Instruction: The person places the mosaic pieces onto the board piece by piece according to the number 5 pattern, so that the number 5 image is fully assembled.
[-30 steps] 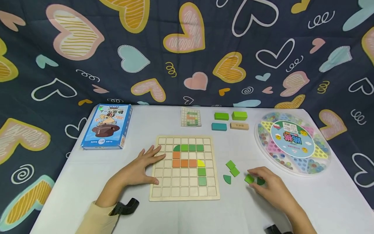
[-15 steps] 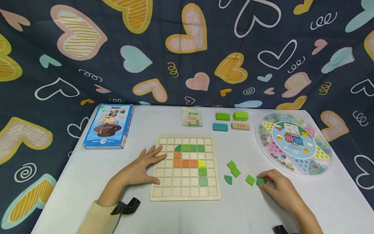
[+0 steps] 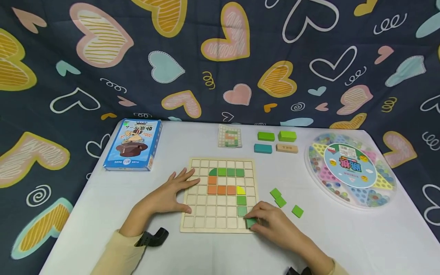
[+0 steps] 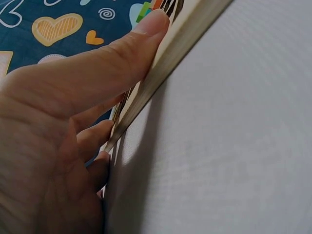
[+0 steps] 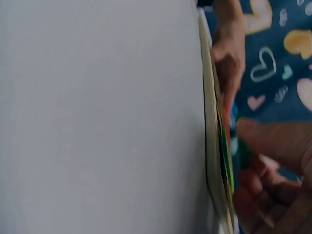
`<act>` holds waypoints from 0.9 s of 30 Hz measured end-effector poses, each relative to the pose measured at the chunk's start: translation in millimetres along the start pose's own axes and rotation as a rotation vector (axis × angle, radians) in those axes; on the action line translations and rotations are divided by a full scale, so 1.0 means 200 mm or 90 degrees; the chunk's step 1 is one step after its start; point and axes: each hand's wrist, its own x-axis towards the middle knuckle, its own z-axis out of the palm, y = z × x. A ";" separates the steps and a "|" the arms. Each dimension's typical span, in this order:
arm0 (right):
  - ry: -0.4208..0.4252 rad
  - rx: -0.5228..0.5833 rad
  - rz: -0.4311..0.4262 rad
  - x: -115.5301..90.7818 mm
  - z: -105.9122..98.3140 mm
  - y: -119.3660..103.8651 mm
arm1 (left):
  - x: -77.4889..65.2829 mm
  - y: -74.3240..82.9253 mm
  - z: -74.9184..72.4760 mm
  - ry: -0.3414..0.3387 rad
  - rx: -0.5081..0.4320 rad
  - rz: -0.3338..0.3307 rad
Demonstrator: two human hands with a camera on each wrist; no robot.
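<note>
A wooden grid board (image 3: 199,221) lies on the table, with green, orange and yellow tiles set in its cells. At its left edge my left hand (image 3: 168,194) rests with fingers spread, thumb and fingertips on the rim. In the left wrist view the thumb (image 4: 131,58) lies over the board's edge (image 4: 161,73). Over the lower right corner, my right hand (image 3: 276,225) pinches a dark green tile (image 3: 251,223) between thumb and fingers. Its exact shape is partly covered by the fingertips. The right wrist view shows the thumb (image 5: 273,141) close above the board's edge (image 5: 210,131).
Loose green square tiles (image 3: 297,211) lie right of the board. Behind it are a pattern card (image 3: 229,136) and several small blocks (image 3: 262,148). A blue box (image 3: 132,145) stands at back left, a round marble game (image 3: 350,168) at right.
My right hand has carried the dark green tile leftward from the table to the board's lower right corner. The left hand stays on the board. The loose quarter-round tile is out of sight.
</note>
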 end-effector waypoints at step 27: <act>0.042 -0.034 -0.006 0.04 0.09 -0.03 | 0.01 -0.01 0.00 0.004 0.005 -0.003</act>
